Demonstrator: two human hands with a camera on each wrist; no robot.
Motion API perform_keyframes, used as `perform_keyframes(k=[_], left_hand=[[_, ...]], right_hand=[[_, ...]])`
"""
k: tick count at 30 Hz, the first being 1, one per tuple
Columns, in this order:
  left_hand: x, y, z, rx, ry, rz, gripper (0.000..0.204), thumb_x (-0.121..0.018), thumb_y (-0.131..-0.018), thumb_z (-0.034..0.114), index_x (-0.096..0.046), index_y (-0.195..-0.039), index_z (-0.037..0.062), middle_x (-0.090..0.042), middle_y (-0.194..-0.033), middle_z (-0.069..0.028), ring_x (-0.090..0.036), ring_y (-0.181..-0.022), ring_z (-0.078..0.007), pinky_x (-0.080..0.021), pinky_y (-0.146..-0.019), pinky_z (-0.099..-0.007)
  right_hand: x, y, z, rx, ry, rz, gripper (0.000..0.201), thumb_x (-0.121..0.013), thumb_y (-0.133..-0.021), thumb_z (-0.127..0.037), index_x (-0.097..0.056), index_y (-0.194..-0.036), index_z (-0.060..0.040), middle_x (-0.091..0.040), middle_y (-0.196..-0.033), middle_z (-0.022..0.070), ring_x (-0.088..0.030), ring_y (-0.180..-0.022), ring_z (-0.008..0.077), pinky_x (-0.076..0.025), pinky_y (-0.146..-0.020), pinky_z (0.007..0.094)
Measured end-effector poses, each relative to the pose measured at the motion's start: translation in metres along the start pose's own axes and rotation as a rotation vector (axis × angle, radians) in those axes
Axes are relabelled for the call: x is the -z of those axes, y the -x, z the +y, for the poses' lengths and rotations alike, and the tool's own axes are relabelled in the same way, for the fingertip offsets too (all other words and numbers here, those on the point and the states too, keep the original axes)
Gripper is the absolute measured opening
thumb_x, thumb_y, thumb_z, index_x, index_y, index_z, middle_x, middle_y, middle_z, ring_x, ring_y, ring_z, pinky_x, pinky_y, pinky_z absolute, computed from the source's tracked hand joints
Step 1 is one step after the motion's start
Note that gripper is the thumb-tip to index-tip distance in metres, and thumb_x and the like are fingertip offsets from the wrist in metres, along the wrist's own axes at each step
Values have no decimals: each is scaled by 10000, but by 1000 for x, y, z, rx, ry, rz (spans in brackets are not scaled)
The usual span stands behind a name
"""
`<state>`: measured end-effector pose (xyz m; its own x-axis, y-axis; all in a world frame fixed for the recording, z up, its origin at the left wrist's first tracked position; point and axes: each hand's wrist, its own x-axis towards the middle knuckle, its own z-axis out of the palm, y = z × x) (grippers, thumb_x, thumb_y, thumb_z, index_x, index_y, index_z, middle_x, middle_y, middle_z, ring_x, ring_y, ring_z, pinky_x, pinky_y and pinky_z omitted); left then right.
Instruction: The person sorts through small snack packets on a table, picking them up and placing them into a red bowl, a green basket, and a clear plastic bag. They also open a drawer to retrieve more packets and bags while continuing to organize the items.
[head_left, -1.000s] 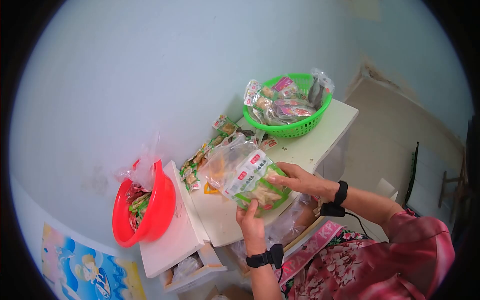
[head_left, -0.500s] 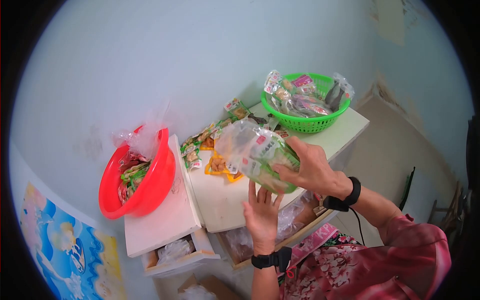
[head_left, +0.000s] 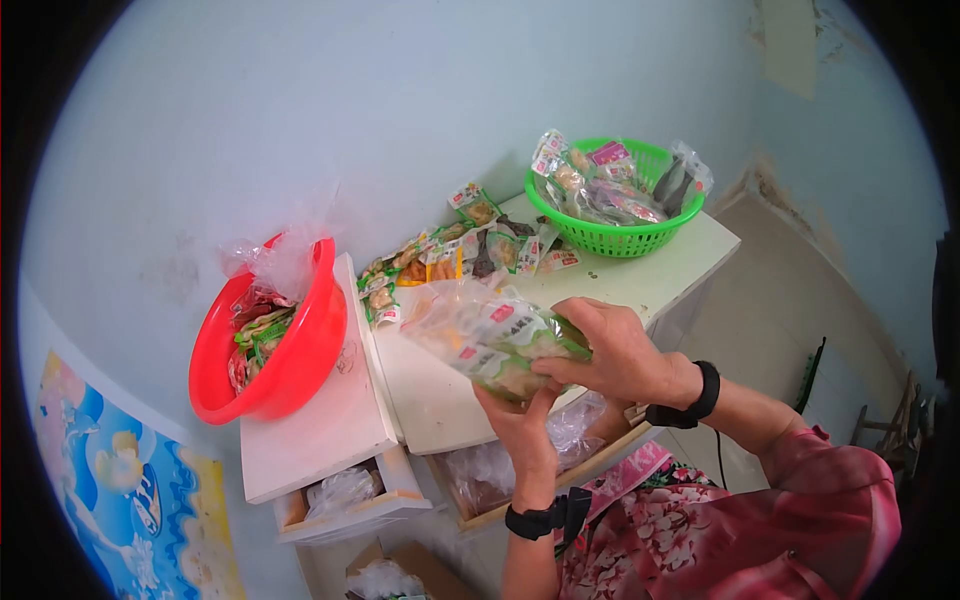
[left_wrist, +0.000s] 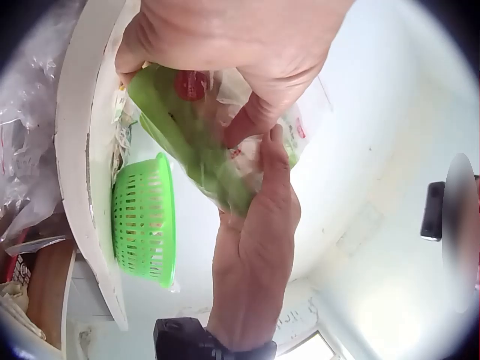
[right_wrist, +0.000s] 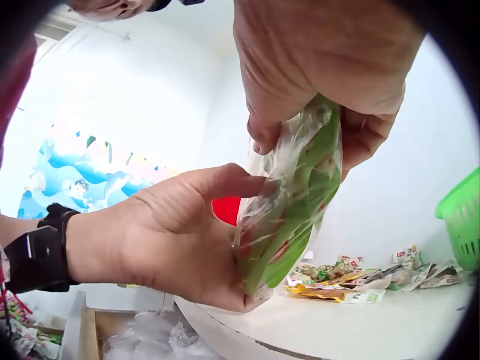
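Left fingers [head_left: 524,428] moved onto bagged packets [head_left: 495,338], right fingers [head_left: 618,350] gripping too.

Bright, washed-out light; dark curved edges; lines bend.

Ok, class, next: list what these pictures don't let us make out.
- Floors of red basin and green basket: head view, under packets.
- Fine print on held bag: head view, blurred and too small.
- Wall poster's lower end: head view, cut off by frame edge.
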<state>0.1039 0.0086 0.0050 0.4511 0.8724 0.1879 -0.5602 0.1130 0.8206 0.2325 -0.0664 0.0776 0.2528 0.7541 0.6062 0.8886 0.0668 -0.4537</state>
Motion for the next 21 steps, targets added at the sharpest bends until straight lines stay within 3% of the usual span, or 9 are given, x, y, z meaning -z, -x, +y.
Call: perform_keyframes(k=[2, 5, 6, 8, 11, 12, 15, 18, 21], left_hand=[[4, -4, -4, -19, -25, 39, 821, -776, -760, -83, -384, -1473, 24, -542, -1400, -144, -577, -1256, -254, -514, -1040, -390], [11, -10, -11, -48, -30, 64, 775, -781, -754, -109, -416, -1429, -3, -575, -1339, -164, -630, -1167, -245, -580, -910, -345], [14, -12, -12, -57, -28, 68, 775, -786, -755, -115, -414, -1427, -14, -582, -1320, -176, -645, -1140, -243, -607, -852, -325], [25, -15, -8, -66, -96, -7, 695, -796, -755, -96, -484, -1372, -23, -627, -1262, -153, -662, -1096, -224, -592, -876, -325], [35, -20, -4, -98, -247, -89, 591, -822, -755, -52, -573, -1291, -31, -679, -1201, -122, -680, -1046, -196, -564, -907, -326], [38, -23, -3, -112, -307, -109, 559, -832, -755, -35, -600, -1264, -33, -694, -1185, -112, -684, -1032, -188, -554, -917, -326], [62, -36, -13, -41, -459, -255, 546, -857, -760, 16, -623, -1250, -34, -699, -1210, -109, -678, -1041, -173, -529, -941, -332], [60, -35, -11, 3, -499, -248, 533, -858, -767, 30, -630, -1244, -38, -714, -1194, -105, -672, -1052, -174, -530, -943, -339], [53, -34, -8, -87, -482, -283, 536, -851, -790, 30, -620, -1271, -29, -715, -1182, -97, -678, -1056, -169, -530, -956, -325]], right_hand=[[1, 1, -2, -23, -46, -15, 574, -906, -748, -268, -610, -1151, 13, -673, -967, 193, -675, -889, 395, -547, -757, 432], [-11, 1, 11, 140, -96, 64, 588, -887, -763, -313, -615, -1183, -4, -646, -914, 193, -661, -833, 362, -530, -724, 425], [-10, 1, 14, 33, -191, -19, 602, -889, -780, -291, -606, -1222, 3, -667, -979, 172, -667, -906, 308, -536, -774, 408], [-4, -2, 24, -184, -382, -183, 633, -892, -814, -248, -588, -1301, 17, -708, -1110, 131, -679, -1053, 202, -548, -874, 375], [-18, -5, 57, -323, -944, -244, 706, -884, -835, -270, -561, -1402, -2, -705, -1199, 81, -655, -1094, 188, -520, -975, 341], [-17, -4, 62, -386, -988, -321, 708, -859, -863, -189, -528, -1462, -6, -670, -1321, 68, -605, -1202, 170, -476, -1076, 351], [-34, 0, 81, -256, -976, -309, 691, -865, -841, -111, -542, -1441, 0, -663, -1341, 84, -602, -1209, 163, -481, -1070, 346], [-32, 6, 85, -348, -1011, -369, 687, -896, -780, -32, -580, -1390, -2, -667, -1339, 62, -602, -1209, 146, -470, -1084, 352], [-38, 4, 80, -294, -1051, -294, 709, -897, -783, -40, -565, -1408, 4, -676, -1326, 67, -610, -1182, 138, -479, -1064, 331]])
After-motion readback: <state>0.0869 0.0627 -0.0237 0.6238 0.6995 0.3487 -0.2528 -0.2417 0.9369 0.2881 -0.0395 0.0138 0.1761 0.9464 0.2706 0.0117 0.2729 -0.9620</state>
